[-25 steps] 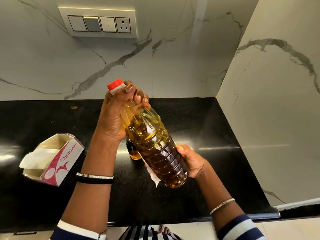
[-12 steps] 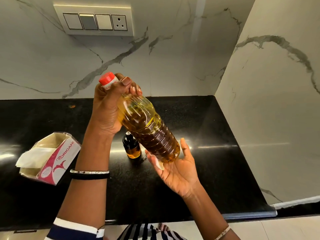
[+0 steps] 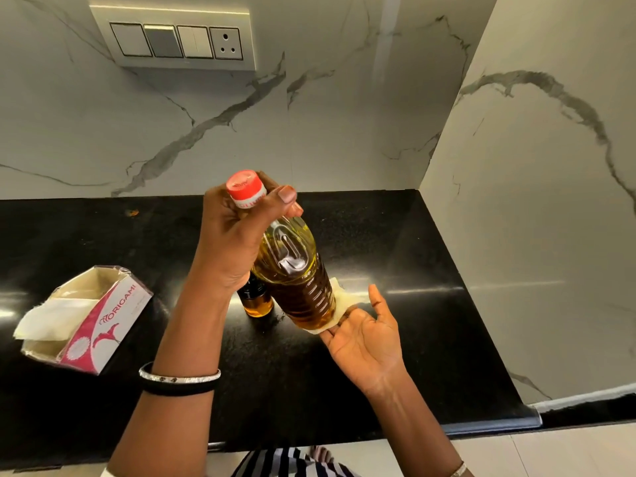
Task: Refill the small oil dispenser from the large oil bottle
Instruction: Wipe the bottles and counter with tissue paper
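Observation:
My left hand (image 3: 234,242) grips the neck of the large oil bottle (image 3: 296,280) just below its red cap (image 3: 245,187). The clear bottle holds golden oil and is nearly upright, tilted slightly, above the black counter (image 3: 103,235). My right hand (image 3: 364,335) is open, palm up, fingers under the bottle's base with a white tissue (image 3: 339,297) between them. The small oil dispenser (image 3: 256,301), dark glass with amber oil at the bottom, stands on the counter behind the bottle, partly hidden by my left wrist.
A pink and white tissue box (image 3: 93,321) lies on the counter at the left with a tissue hanging out. A marble wall (image 3: 533,235) closes off the right side. A switch panel (image 3: 179,41) is on the back wall.
The bottle has swung from a steep tilt to nearly upright and lower. My right hand has let go of its side and opened flat under the base.

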